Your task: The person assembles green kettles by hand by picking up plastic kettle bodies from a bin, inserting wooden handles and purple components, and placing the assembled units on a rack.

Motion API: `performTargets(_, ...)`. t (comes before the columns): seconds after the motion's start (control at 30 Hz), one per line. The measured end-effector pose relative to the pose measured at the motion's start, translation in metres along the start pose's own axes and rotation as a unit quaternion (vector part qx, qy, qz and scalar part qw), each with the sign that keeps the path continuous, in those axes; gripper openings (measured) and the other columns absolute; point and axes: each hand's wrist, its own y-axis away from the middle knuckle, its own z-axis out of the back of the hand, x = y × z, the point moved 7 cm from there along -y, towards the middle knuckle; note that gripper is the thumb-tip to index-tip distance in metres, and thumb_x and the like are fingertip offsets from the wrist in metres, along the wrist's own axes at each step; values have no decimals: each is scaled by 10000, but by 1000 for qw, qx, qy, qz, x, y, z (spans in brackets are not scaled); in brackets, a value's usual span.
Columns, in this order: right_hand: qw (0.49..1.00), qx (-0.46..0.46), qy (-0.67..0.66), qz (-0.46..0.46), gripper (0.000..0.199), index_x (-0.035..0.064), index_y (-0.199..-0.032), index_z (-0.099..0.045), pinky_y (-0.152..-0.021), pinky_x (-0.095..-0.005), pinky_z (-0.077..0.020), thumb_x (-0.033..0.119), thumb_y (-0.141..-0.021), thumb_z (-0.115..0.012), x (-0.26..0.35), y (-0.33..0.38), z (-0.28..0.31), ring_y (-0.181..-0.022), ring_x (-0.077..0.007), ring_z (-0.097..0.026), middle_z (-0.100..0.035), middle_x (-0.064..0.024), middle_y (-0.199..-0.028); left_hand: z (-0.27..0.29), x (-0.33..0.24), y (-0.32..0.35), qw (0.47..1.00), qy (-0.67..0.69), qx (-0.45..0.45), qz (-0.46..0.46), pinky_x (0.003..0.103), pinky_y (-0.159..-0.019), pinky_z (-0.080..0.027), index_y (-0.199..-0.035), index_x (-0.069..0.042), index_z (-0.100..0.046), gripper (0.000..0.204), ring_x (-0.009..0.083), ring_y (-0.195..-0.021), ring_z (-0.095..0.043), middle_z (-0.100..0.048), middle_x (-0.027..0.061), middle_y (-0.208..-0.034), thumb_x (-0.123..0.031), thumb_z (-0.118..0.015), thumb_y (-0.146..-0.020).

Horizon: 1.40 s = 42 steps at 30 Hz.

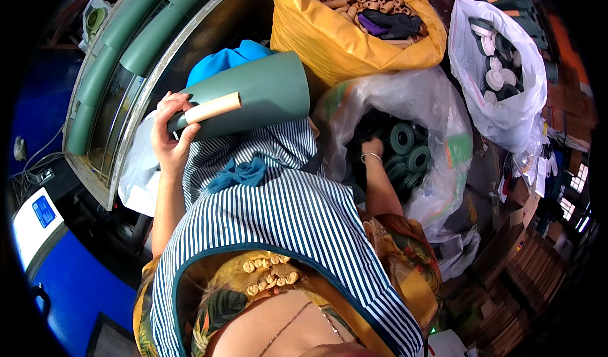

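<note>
My left hand [168,131] is closed around the narrow end of a large green cone-shaped sleeve [259,94], together with a tan cardboard tube [212,108] lying along it. The cone rests over my lap on a blue and white striped apron [285,199]. My right hand [373,148] reaches down into a clear plastic bag [437,116] full of dark green tape rolls [405,148]. Its fingers are buried among the rolls, so what they grip is hidden.
A yellow sack [342,40] of tan cardboard tubes with dark gloves on top stands ahead. A white bag [525,104] of rolls sits at the right. A metal machine with long green cylinders [120,53] runs along the left. Cardboard lies at the lower right.
</note>
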Motion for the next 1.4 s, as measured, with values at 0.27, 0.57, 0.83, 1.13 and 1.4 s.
performTargets(0.27,912,91,-126,381,354,90,-1188,-649,-784,-432,-529,281,-892,-679,237,146,257,-904,-393,-682,-702,-231,-946,23,24,5,962,107,-159,196,290,-938,-446,-1110,-33,-595,343,164,-1024,-579,-616,63,-1075,-69,-783,-825)
performTargets(0.57,762,-259,-110,584,420,121,-1254,-641,-952,-462,-464,214,-850,-702,391,217,181,-1111,-367,-547,-605,-119,-1209,137,34,35,890,128,-375,224,241,-849,-474,-1153,-37,-550,241,109,-897,-577,-616,42,-955,-161,-657,-976)
performTargets(0.83,673,-220,16,706,538,144,-1316,-616,-998,-451,-435,315,-818,-728,418,257,161,-1071,-281,-547,-608,-89,-1078,147,52,100,865,159,-375,295,209,-766,-453,-1132,-81,-551,266,77,-843,-534,-578,-6,-944,-176,-709,-941)
performTargets(1.13,674,8,-365,643,439,29,-1415,-521,-752,-319,-433,254,-1054,-412,483,310,238,-803,-226,-498,-546,-94,-971,133,18,57,899,222,-300,228,210,-797,-409,-1120,-69,-529,370,74,-847,-483,-550,6,-972,-252,-760,-895)
performTargets(1.4,640,3,-383,666,643,-109,-1392,-461,-1026,-408,-390,389,-1033,-270,456,336,263,-1178,-317,-539,-560,-209,-1333,143,8,36,931,237,-237,143,288,-939,-432,-1104,-40,-535,403,157,-1005,-550,-575,69,-1063,-214,-784,-839)
